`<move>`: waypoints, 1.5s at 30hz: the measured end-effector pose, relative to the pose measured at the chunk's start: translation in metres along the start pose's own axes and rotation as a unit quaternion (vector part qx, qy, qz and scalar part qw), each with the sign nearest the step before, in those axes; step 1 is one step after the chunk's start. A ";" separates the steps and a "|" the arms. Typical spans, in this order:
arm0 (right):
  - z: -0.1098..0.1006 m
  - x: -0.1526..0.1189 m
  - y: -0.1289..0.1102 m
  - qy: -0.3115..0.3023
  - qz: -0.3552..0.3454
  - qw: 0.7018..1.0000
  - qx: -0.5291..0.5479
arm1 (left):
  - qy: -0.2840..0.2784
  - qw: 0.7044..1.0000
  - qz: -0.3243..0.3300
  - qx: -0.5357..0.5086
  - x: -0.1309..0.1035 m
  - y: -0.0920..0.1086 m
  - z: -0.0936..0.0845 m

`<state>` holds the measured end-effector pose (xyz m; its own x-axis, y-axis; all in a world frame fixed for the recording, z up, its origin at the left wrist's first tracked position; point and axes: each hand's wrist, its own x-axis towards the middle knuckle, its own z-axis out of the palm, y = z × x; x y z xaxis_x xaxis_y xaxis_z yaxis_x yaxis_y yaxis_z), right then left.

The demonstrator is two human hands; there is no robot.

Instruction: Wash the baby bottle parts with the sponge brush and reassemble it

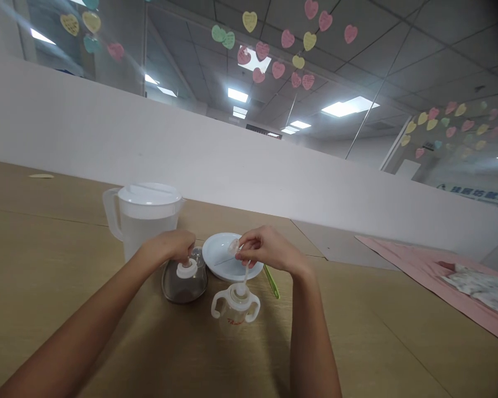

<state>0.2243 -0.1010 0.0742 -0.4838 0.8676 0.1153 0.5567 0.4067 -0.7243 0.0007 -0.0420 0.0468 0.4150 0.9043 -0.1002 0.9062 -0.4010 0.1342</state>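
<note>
My right hand (pixel 265 250) is closed on a small clear piece (pixel 233 247) above a white plate (pixel 221 239). A thin white straw (pixel 246 273) stands below its fingers in the neck of a clear baby bottle (pixel 231 320) with two white handles. To the left, my left hand (pixel 178 246) reaches down with its fingers closed at a white ring cap (pixel 187 269) over a grey metal tray (pixel 183 290). Its fingertips meet the cap. Beside the cap on the tray is a clear cover (pixel 197 256).
A lidded white pitcher (pixel 149 221) stands behind my left hand. A green brush handle (pixel 271 282) lies right of the plate. Farther right, a pink cloth (pixel 415 265) bears a patterned garment (pixel 481 287). A low white wall (pixel 232 171) runs behind the table.
</note>
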 end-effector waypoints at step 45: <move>0.004 0.010 0.001 -0.015 -0.130 0.987 0.097 | 0.272 0.923 0.218 -0.163 -0.049 0.062 -0.024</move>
<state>0.2173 -0.0936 0.0719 -0.6153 0.7305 0.2964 0.2724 0.5499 -0.7896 0.0342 -0.1078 0.0839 0.5531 0.6423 0.5306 0.5531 -0.7594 0.3427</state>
